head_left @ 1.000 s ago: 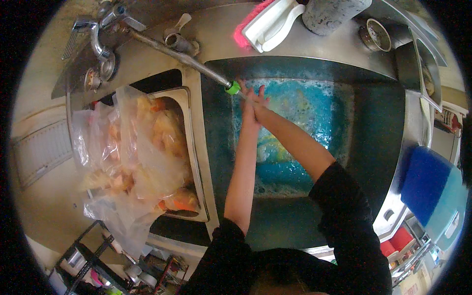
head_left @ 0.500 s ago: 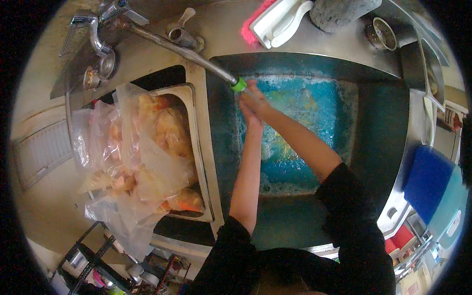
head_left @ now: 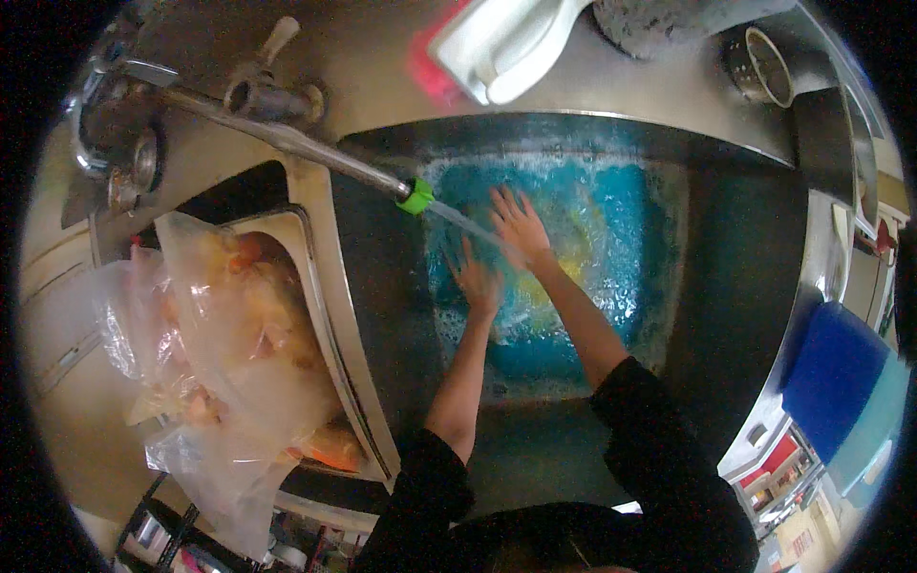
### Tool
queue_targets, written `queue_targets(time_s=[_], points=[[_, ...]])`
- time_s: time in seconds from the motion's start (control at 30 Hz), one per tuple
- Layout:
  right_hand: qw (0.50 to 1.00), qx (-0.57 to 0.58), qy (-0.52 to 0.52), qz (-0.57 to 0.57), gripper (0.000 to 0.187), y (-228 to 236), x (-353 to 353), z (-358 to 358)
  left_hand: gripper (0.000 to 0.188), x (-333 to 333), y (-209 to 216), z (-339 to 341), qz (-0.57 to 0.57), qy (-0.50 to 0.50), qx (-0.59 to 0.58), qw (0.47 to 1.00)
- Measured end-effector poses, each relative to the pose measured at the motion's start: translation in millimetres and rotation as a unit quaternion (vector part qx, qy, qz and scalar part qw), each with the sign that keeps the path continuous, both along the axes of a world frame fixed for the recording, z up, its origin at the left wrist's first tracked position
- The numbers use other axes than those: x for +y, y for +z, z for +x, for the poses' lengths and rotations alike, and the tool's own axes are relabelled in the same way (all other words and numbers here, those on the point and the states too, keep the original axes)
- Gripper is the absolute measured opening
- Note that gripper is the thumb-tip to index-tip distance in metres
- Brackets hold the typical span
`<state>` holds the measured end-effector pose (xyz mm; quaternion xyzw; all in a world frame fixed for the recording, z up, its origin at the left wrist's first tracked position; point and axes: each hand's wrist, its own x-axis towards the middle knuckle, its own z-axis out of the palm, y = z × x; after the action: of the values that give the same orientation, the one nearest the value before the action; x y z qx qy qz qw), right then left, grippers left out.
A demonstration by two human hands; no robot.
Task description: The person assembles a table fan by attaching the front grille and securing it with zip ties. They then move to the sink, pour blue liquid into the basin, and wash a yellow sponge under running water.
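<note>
Both my hands are over the deep metal sink (head_left: 735,277), where bright blue, foamy wet stuff with yellow patches (head_left: 611,244) covers the bottom; whether it is coloured water or a sheet under water, I cannot tell. My right hand (head_left: 522,232) holds nothing, its fingers spread and pointing away from me. Lower and to its left, my left hand (head_left: 476,285) is slightly blurred, empty, with its fingers apart. From the green-tipped end (head_left: 415,197) of a long metal faucet pipe (head_left: 296,145), a stream of water runs onto my right hand near the wrist.
On the left, a metal pan (head_left: 320,258) holds raw poultry pieces (head_left: 263,325) under a clear plastic bag (head_left: 205,382). A white-handled brush (head_left: 506,48) with pink bristles lies on the back ledge, near a small metal cup (head_left: 764,65). Blue boards (head_left: 836,372) stand at right.
My hands were together under the spout; now they are apart, lower and nearer me. The view has shifted, so the faucet and pan appear farther left.
</note>
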<state>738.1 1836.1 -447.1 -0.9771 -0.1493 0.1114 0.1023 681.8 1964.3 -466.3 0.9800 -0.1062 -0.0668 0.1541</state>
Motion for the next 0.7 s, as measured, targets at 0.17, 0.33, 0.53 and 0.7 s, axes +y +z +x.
queue_targets(time_s=[0.17, 0.33, 0.53, 0.7], points=[[0.984, -0.044, 0.106, -0.137, 0.048, -12.0, 8.8, -0.4, 0.043, -47.8, 9.8, -10.0, -0.4, 0.325, 0.02, 0.857], [0.969, 0.134, 0.205, 0.04, 0.058, -38.3, 24.4, -3.7, 0.036, -57.5, 42.0, -25.9, -0.265, 0.001, 0.062, 0.962], [0.928, -0.193, 0.274, -0.162, 0.068, -60.0, 65.4, -27.1, 0.028, -15.8, 61.6, 5.4, -0.391, -0.034, 0.155, 0.906], [0.937, -0.182, 0.198, -0.224, 0.06, -81.2, 80.6, -42.2, 0.026, -3.9, 54.1, 22.0, -0.171, -0.111, -0.041, 0.978]])
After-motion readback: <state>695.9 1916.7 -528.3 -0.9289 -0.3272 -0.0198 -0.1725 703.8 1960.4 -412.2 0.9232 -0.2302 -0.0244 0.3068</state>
